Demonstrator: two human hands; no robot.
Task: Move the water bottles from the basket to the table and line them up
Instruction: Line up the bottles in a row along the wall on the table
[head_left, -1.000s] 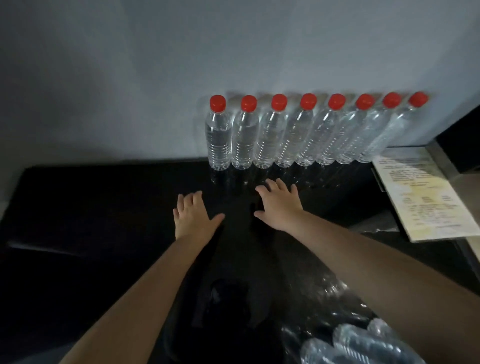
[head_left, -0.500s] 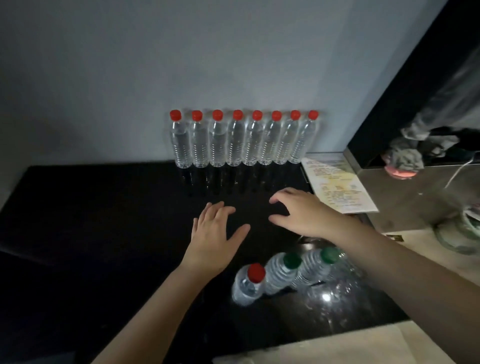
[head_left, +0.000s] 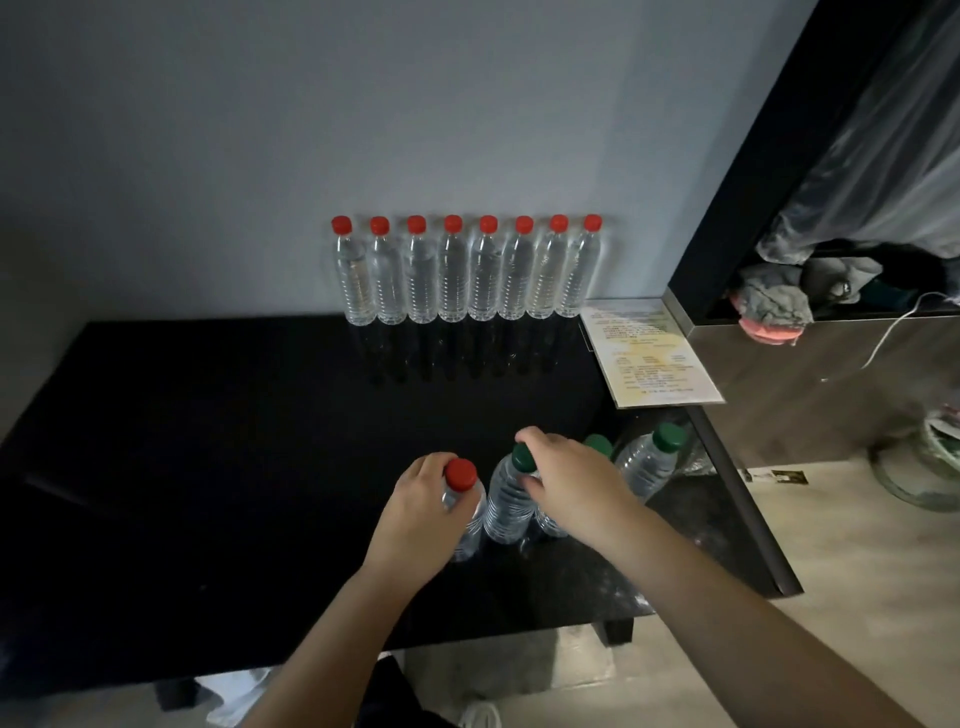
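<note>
Red-capped bottle (head_left: 465, 501): clear plastic, water inside, upright at the front right of the black table (head_left: 234, 441). Left hand (head_left: 421, 512) grips it, fingers curled round the shoulder just under the cap.

Green-capped bottle (head_left: 506, 499): upright, just right of the first, bodies touching or nearly so. Right hand (head_left: 571, 486) pinches it at the neck, fingers over the cap, thumb below.

Second green-capped bottle (head_left: 597, 445): mostly hidden behind the right hand, only the cap and lower body show. Third green-capped bottle (head_left: 647, 465): further right, near the table's right edge, leaning right. Crinkled clear plastic (head_left: 696, 462) glints round these; too dark to tell whether they sit in a basket.

Row of eight bottles (head_left: 467, 275): red caps, water-filled, upright, side by side and touching, at the table's back edge against the grey wall (head_left: 363, 104). Well apart from the held pair.

Printed sheet (head_left: 649, 353): flat at the table's back right corner, just beside the row's right end.
</note>
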